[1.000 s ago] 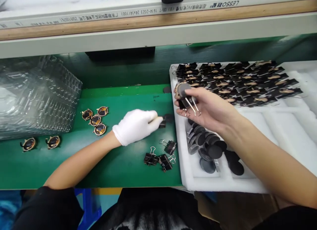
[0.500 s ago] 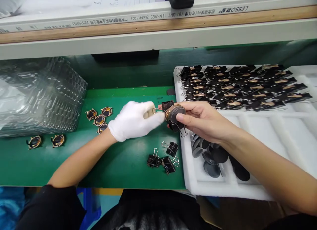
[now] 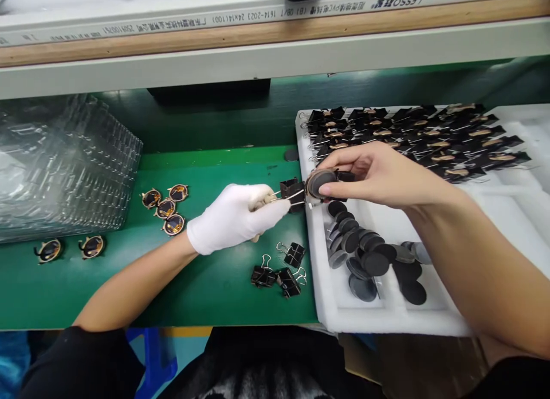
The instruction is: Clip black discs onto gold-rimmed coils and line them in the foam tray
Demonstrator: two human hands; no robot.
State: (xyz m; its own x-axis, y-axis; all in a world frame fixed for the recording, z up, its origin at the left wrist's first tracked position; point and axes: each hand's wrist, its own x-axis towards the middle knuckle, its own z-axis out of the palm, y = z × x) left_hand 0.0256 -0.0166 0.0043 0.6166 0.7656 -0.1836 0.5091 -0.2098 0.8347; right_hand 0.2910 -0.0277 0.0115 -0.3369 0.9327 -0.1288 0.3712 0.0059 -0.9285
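My left hand (image 3: 240,215), in a white glove, pinches the wire handles of a black binder clip (image 3: 291,191). The clip's mouth is at the left edge of a round gold-rimmed watch case (image 3: 315,194); I cannot tell whether it grips the rim. My bare right hand (image 3: 365,178) holds that case, thumb on the dark round disc (image 3: 323,183) covering its face. Another black clip (image 3: 345,176) shows at the case's right side, partly hidden by my fingers. Three loose binder clips (image 3: 294,254) lie below my hands on the green table (image 3: 206,296).
A white foam tray (image 3: 324,307) on the right holds rows of clipped watch cases (image 3: 438,141) and loose dark discs (image 3: 376,263). Several gold watch cases (image 3: 173,223) lie left of my glove. Clear plastic trays (image 3: 69,169) are stacked far left. A shelf edge (image 3: 258,63) crosses above.
My right hand has moved up and right with the watch case, turning it so one clip points right. The left hand keeps its clip, now opposite at the case's left edge.
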